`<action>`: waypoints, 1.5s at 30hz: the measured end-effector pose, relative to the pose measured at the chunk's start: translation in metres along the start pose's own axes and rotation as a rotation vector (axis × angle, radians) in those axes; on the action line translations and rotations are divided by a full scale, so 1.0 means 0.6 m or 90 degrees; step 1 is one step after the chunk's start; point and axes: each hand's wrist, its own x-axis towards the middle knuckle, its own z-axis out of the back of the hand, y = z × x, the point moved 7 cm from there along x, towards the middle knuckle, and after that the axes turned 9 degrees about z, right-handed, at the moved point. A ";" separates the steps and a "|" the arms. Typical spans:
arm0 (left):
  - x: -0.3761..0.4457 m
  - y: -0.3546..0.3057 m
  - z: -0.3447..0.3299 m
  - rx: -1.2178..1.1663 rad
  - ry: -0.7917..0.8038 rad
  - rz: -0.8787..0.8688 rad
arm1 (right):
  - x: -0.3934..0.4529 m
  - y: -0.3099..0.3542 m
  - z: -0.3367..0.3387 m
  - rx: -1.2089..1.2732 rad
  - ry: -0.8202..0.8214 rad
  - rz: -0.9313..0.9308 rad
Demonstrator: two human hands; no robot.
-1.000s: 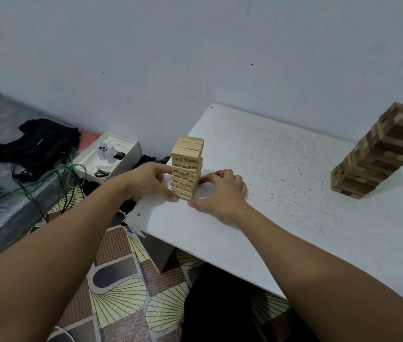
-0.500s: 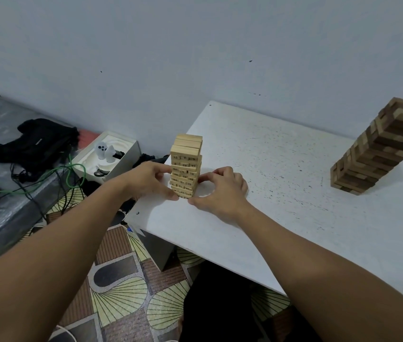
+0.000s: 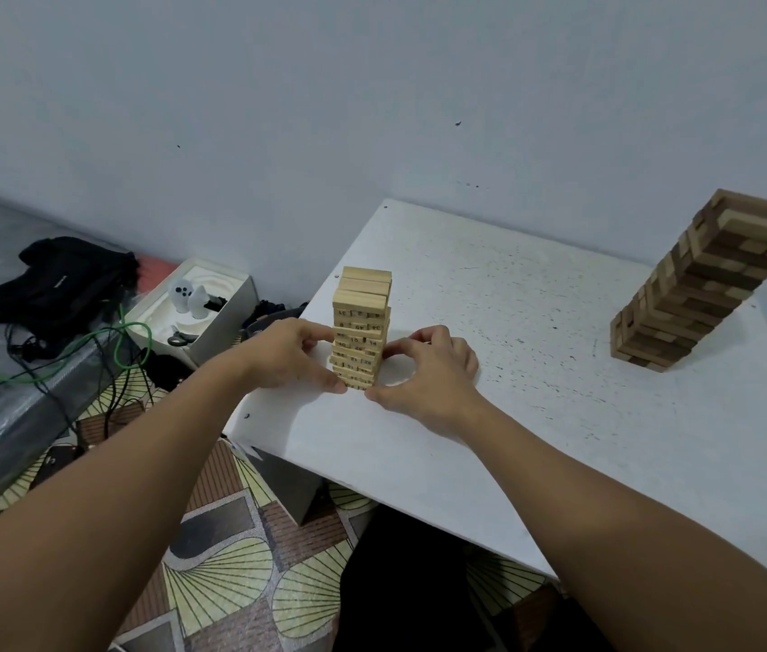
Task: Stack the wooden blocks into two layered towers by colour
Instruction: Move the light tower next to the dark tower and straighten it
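Since the earlier frame little has moved: both hands remain at the base of the pale tower, and only the camera has shifted slightly.

At 9 o'clock, a black fabric bag [image 3: 50, 284] lies on a grey surface, with a thin green cable [image 3: 90, 343] looping from it towards the floor; the cable's left end is cut off by the frame edge. Just right of it, an open white cardboard box [image 3: 212, 331] holds small white objects too indistinct to identify.

The left hand [image 3: 287, 352] grasps the lower left side of the pale numbered wooden block tower [image 3: 361, 322], thumb at the front bottom corner and fingers curled against the side. The tower stands upright at the 9 o'clock corner of the white speckled square table [image 3: 536, 407]. Printed numbers on the block ends are only partly legible. The right hand [image 3: 428, 374] grasps the lower right side, thumb at the base and fingertips touching the side. Both hands hide the tower's lowest side faces.

At 3 o'clock on the table, well apart, stands the taller tower of alternating dark and light wooden blocks [image 3: 701, 284], slightly blurred at its top. The patterned floor mat [image 3: 231, 557] is partly hidden by both forearms.
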 end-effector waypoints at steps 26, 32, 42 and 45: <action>0.012 -0.110 -0.120 0.077 -0.002 -0.011 | -0.099 -0.117 0.081 -0.003 -0.021 -0.063; 0.003 -0.138 -0.146 0.092 -0.008 -0.018 | -0.128 -0.135 0.100 -0.006 -0.022 -0.072; -0.021 -0.158 -0.158 0.107 -0.006 -0.013 | -0.156 -0.144 0.110 0.036 0.002 -0.078; -0.043 -0.148 -0.142 -0.012 0.043 -0.013 | -0.168 -0.141 0.117 0.156 -0.010 -0.080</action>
